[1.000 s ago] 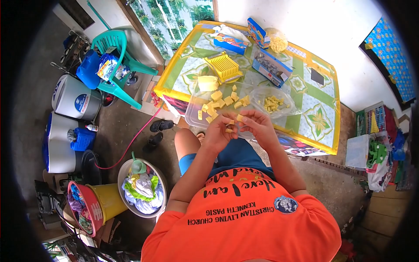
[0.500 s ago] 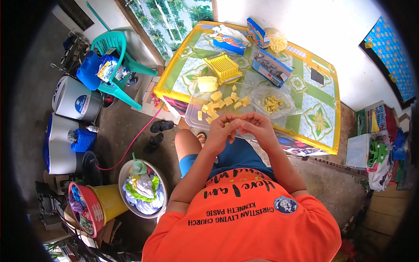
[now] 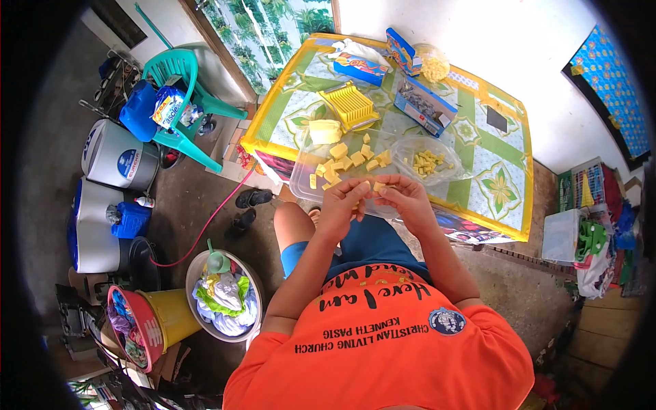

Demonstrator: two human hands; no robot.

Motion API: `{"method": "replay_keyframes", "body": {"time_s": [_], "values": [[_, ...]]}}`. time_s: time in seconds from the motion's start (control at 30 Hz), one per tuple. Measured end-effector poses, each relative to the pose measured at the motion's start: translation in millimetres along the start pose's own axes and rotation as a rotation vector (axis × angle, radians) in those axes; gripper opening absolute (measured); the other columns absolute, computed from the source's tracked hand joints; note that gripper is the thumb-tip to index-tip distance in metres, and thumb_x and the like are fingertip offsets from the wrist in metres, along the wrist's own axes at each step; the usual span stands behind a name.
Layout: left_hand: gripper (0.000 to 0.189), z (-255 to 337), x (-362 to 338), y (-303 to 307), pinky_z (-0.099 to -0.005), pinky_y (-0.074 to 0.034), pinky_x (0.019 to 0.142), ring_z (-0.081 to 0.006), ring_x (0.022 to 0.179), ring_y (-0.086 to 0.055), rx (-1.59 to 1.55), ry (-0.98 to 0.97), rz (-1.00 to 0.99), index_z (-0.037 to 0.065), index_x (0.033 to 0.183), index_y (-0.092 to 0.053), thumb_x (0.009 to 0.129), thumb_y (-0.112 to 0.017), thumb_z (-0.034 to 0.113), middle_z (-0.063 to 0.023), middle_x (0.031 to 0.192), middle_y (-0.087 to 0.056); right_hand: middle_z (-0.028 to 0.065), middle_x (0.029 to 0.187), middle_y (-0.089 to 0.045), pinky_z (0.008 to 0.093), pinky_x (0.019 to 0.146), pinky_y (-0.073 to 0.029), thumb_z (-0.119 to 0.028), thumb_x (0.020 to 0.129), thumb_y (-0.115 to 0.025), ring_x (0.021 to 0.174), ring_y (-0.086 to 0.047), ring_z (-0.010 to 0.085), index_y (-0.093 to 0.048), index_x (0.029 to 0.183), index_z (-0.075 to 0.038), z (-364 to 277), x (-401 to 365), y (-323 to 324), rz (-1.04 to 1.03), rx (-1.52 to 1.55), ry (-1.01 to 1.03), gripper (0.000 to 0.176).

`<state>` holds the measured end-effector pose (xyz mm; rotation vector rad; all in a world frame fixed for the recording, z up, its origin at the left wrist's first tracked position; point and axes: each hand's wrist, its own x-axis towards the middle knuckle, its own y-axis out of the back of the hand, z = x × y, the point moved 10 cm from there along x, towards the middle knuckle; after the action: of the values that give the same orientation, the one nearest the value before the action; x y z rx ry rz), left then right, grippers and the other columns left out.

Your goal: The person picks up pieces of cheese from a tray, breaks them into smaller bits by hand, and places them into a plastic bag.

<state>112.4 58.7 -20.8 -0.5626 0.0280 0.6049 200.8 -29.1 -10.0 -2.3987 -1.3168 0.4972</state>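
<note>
My left hand (image 3: 344, 206) has its fingers curled in a pinch, with bits of yellow showing at the thumb and under the fingers. Opposite it, my right hand (image 3: 408, 199) pinches a small yellow piece (image 3: 379, 186) between thumb and fingertips. Both hands are over the near edge of a clear plastic tray (image 3: 298, 184). Several soft-looking yellow cubes (image 3: 339, 151) lie scattered in this tray, beside a larger pale-yellow block (image 3: 324, 131). Just beyond my right hand, a clear plastic bowl (image 3: 454, 158) holds smaller yellow pieces (image 3: 428, 162).
A yellow slotted slicer (image 3: 348, 106) sits behind the tray. Blue boxes (image 3: 427, 106) and a round container of pale pieces (image 3: 435, 66) stand farther back, with a dark flat rectangle (image 3: 497, 119) at right. A green chair (image 3: 174, 68) and laundry basin (image 3: 223, 294) are left.
My fingertips have drawn slightly apart, and the yellow piece at my right fingertips now shows more clearly. The tray, bowl and boxes have stayed in place.
</note>
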Motion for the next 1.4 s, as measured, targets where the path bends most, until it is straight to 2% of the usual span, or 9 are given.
{"method": "replay_keyframes", "body": {"time_s": [0.1,0.33,0.53,0.8,0.9,1.1,1.4], "values": [[0.024,3,0,1,-0.0187,-0.037,0.041,-0.0046,0.048,-0.047,0.16,-0.082,0.017,-0.001,0.102,-0.065,0.088,-0.066,0.019,0.0004,0.067,-0.059,0.0065,0.093,-0.065,0.0254,0.076,-0.052,-0.004,0.084,-0.065,0.084,-0.063,0.0115,-0.06,0.108,0.003,-4,0,2,0.028,-0.138,0.054,0.026],[0.022,7,0,1,-0.0173,-0.036,0.041,-0.0032,0.048,-0.046,0.256,-0.137,0.026,-0.001,0.099,-0.066,0.086,-0.068,0.017,0.0007,0.067,-0.059,0.0061,0.09,-0.066,0.024,0.072,-0.051,-0.003,0.082,-0.068,0.081,-0.063,0.0114,-0.061,0.103,0.001,-5,0,1,-0.025,-0.111,0.073,0.023],[0.022,3,1,0,-0.0178,-0.037,0.041,-0.004,0.049,-0.048,0.158,-0.093,-0.034,-0.001,0.098,-0.065,0.088,-0.066,0.018,-0.0008,0.07,-0.061,0.0085,0.091,-0.066,0.0265,0.071,-0.053,-0.005,0.084,-0.065,0.081,-0.065,0.0147,-0.06,0.102,0.001,3,-1,1,-0.025,0.05,-0.029,0.019],[0.023,2,-1,4,-0.0198,-0.041,0.045,-0.0071,0.052,-0.05,0.033,-0.012,0.013,0.002,0.101,-0.064,0.09,-0.063,0.021,-0.0026,0.073,-0.062,0.0119,0.1,-0.065,0.0315,0.078,-0.055,-0.004,0.089,-0.057,0.086,-0.066,0.0196,-0.06,0.108,0.002,6,-1,-4,-0.041,0.186,-0.066,0.02],[0.023,2,0,5,-0.0194,-0.039,0.044,-0.0065,0.051,-0.05,0.028,-0.02,0.03,0.001,0.101,-0.064,0.089,-0.064,0.021,-0.0021,0.073,-0.062,0.0109,0.1,-0.065,0.0306,0.079,-0.055,-0.003,0.088,-0.059,0.088,-0.066,0.0181,-0.059,0.111,0.002,6,-1,-7,-0.043,0.208,-0.1,0.023],[0.024,1,-1,1,-0.0193,-0.038,0.044,-0.0059,0.051,-0.049,0.075,-0.043,-0.009,0.001,0.099,-0.065,0.087,-0.067,0.022,-0.0007,0.07,-0.06,0.0054,0.092,-0.064,0.0262,0.074,-0.053,-0.002,0.083,-0.066,0.082,-0.062,0.0111,-0.058,0.106,0.001,1,0,-6,-0.035,0.031,0.043,0.024],[0.025,-2,-2,-3,-0.0199,-0.038,0.044,-0.0065,0.052,-0.049,0.015,-0.004,-0.036,0.002,0.1,-0.065,0.088,-0.066,0.024,0.0,0.071,-0.059,0.0046,0.088,-0.063,0.0249,0.071,-0.052,-0.005,0.085,-0.065,0.079,-0.061,0.0107,-0.058,0.104,0.0,3,0,-3,-0.041,0.076,0.007,0.02]]}}
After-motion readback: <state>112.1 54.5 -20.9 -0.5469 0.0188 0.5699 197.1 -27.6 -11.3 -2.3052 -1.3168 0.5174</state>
